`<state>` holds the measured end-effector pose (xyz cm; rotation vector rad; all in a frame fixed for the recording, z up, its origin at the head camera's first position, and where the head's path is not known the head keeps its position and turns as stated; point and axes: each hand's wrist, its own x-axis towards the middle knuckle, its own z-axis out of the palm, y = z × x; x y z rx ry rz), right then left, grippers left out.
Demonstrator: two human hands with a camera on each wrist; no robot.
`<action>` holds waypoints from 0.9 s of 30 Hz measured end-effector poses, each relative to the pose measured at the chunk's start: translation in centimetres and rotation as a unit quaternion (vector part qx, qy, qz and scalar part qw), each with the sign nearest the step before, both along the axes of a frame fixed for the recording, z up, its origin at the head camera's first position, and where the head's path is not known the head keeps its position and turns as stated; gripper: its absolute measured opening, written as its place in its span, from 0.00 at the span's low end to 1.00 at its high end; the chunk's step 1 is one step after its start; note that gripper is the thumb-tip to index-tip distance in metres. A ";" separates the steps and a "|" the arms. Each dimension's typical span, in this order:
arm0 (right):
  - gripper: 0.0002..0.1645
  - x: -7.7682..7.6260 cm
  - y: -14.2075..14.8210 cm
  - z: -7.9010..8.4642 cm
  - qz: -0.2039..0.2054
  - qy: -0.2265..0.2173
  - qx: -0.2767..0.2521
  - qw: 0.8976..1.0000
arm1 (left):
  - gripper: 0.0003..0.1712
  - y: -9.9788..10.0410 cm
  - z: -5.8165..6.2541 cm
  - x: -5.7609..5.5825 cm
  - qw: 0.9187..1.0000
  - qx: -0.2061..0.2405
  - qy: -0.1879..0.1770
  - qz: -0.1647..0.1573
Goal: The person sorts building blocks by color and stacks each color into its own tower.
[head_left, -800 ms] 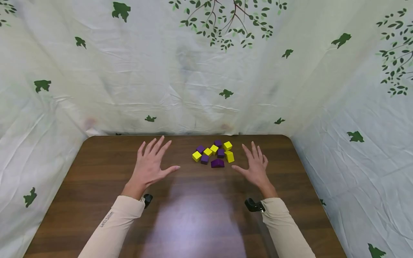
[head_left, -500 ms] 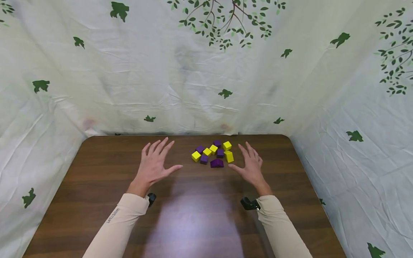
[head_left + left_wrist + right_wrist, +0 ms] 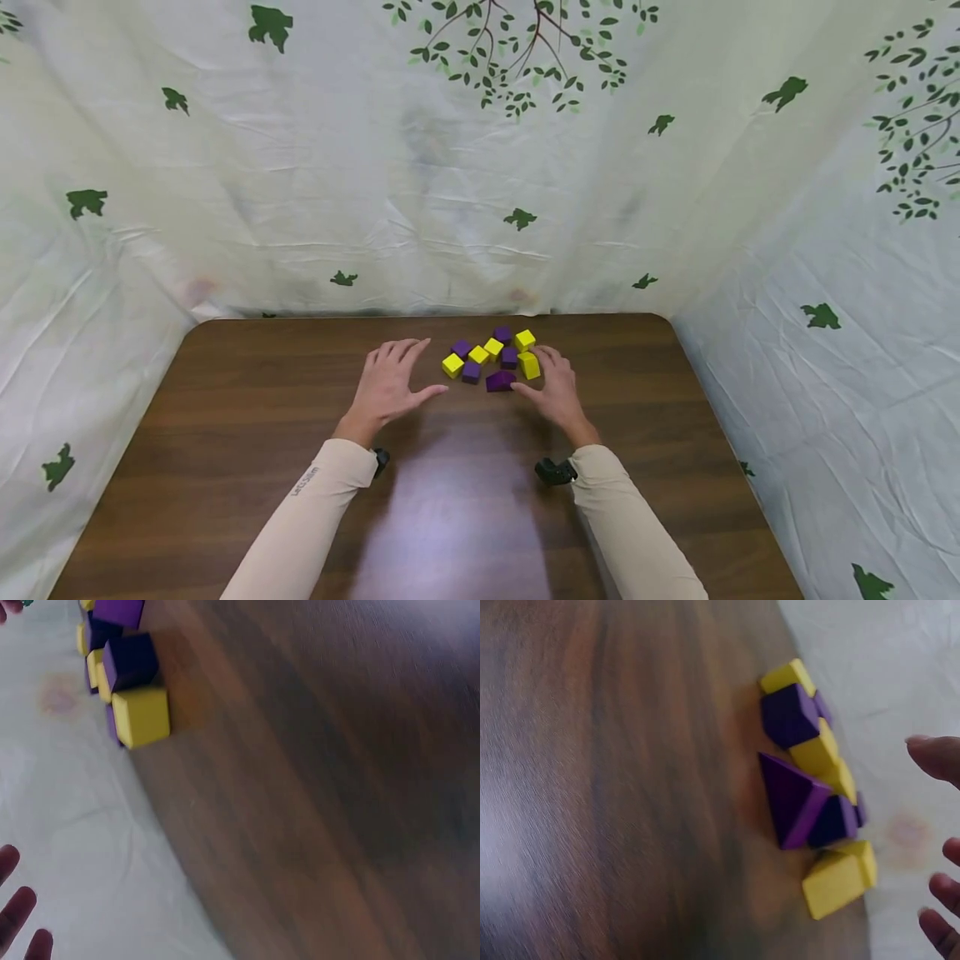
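The left hand and the right hand are apart, holding nothing, thumbs spread from the fingers, on either side of yellow blocks and purple blocks clustered by the middle of the far edge of the wooden table. A purple triangular block lies on their near side, beside the right hand; whether they touch cannot be told.

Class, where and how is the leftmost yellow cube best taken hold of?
Probably by two opposite upright sides of the leftmost yellow cube, with the left hand coming from the left and above. Its sides are flat and its left is exposed, while a purple cube sits close on its right, leaving little finger room.
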<state>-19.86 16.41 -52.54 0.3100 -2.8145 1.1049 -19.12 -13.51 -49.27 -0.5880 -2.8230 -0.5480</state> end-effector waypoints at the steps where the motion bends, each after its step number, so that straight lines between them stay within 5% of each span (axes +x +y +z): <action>1: 0.41 -0.1 -0.3 -0.2 0.003 -0.005 -0.007 1.000 | 0.48 0.3 -0.2 -0.2 1.000 0.003 -0.012 -0.001; 5: 0.38 -0.5 -1.3 -0.9 0.017 -0.020 -0.030 0.999 | 0.45 1.6 -1.0 -0.8 0.996 0.025 -0.081 0.000; 12: 0.33 -0.9 -3.0 -2.1 0.031 -0.050 -0.062 0.996 | 0.37 3.4 -2.2 -1.7 0.975 0.106 -0.192 0.019; 20: 0.31 -0.7 -4.9 -3.5 0.025 -0.102 -0.123 0.987 | 0.33 4.7 -4.2 -2.6 0.954 0.192 -0.230 0.035; 27: 0.32 -0.7 -6.3 -4.0 0.018 -0.150 -0.173 0.973 | 0.30 5.7 -5.2 -3.3 0.948 0.199 -0.244 0.036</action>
